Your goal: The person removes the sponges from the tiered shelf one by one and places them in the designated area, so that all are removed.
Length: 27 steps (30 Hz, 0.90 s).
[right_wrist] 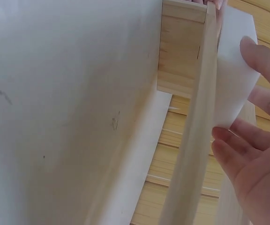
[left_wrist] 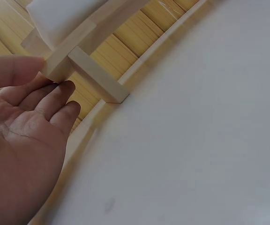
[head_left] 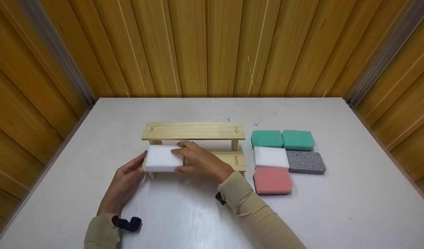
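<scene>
A white sponge [head_left: 164, 158] lies on the left end of the lower step of a small two-step wooden rack [head_left: 193, 130]. My right hand [head_left: 202, 159] holds that sponge by its right part; in the right wrist view the thumb [right_wrist: 250, 51] is on one face and the other fingers are at its end. My left hand [head_left: 126, 178] is at the left end of the lower step. In the left wrist view, the left hand [left_wrist: 29, 126] pinches the end of the board, its thumb on one side and fingers beneath.
Right of the rack lie two green sponges [head_left: 266, 139], another white sponge [head_left: 270, 157], a grey speckled sponge [head_left: 306, 162] and a pink sponge [head_left: 273, 180], close together on the white table [head_left: 302, 221]. Wood-patterned walls [head_left: 222, 48] enclose the back and sides.
</scene>
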Each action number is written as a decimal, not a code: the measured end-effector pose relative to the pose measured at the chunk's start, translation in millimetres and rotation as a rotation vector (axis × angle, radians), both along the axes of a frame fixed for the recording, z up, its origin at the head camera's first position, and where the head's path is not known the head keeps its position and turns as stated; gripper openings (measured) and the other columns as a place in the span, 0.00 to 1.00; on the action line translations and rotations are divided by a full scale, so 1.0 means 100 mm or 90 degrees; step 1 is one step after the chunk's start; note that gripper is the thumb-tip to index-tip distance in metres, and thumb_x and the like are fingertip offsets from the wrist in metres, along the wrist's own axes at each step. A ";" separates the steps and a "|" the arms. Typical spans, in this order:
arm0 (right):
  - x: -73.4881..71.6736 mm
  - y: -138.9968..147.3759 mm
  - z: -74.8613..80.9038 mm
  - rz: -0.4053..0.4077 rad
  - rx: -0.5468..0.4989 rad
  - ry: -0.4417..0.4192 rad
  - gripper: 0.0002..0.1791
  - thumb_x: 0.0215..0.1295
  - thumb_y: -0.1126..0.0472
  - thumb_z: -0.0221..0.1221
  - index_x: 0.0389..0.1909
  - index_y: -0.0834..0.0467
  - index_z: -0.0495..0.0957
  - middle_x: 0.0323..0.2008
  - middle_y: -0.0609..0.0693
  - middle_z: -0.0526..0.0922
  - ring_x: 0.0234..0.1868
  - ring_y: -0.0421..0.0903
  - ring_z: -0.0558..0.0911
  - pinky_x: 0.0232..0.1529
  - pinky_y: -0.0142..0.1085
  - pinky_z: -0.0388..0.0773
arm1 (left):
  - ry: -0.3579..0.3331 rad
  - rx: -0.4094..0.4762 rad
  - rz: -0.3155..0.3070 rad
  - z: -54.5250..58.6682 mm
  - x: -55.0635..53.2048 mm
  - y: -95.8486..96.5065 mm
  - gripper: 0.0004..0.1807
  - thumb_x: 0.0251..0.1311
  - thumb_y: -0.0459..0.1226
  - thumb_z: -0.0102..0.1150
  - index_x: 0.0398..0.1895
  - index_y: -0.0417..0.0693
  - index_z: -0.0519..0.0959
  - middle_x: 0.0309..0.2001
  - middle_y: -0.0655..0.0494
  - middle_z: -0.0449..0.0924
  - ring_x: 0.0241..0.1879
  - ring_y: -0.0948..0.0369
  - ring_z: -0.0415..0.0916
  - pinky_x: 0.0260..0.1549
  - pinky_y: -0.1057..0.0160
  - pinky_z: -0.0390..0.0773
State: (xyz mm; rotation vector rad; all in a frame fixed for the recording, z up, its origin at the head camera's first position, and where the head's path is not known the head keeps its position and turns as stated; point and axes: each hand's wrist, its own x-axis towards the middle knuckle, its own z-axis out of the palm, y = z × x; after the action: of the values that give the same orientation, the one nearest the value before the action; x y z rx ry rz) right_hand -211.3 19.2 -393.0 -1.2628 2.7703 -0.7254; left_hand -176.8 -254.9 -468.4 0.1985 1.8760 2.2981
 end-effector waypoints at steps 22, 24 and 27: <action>0.09 0.25 0.03 0.035 -0.022 0.021 0.29 0.60 0.49 0.64 0.62 0.55 0.74 0.62 0.56 0.72 0.62 0.50 0.72 0.64 0.41 0.72 | -0.005 0.015 -0.011 0.01 -0.01 0.00 0.34 0.66 0.29 0.50 0.74 0.39 0.52 0.77 0.51 0.45 0.77 0.56 0.39 0.65 0.75 0.61; 0.11 0.29 0.04 0.041 -0.034 0.018 0.29 0.60 0.49 0.64 0.62 0.55 0.75 0.62 0.56 0.72 0.62 0.49 0.72 0.64 0.41 0.72 | -0.002 0.011 -0.017 0.00 -0.01 -0.01 0.34 0.67 0.30 0.50 0.74 0.39 0.52 0.77 0.52 0.44 0.77 0.57 0.39 0.66 0.75 0.60; 0.13 0.34 0.05 0.055 -0.055 0.027 0.29 0.60 0.51 0.65 0.61 0.56 0.75 0.62 0.57 0.72 0.62 0.50 0.72 0.64 0.42 0.72 | 0.001 0.004 -0.023 -0.02 0.00 -0.01 0.34 0.67 0.31 0.49 0.75 0.41 0.51 0.78 0.52 0.44 0.77 0.57 0.38 0.66 0.75 0.59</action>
State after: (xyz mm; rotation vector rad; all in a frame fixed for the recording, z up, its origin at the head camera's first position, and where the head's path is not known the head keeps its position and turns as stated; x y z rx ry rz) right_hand -198.2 53.0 -388.4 -1.4201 2.7248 -0.8289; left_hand -176.4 -256.1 -470.1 0.2336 1.8506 2.2804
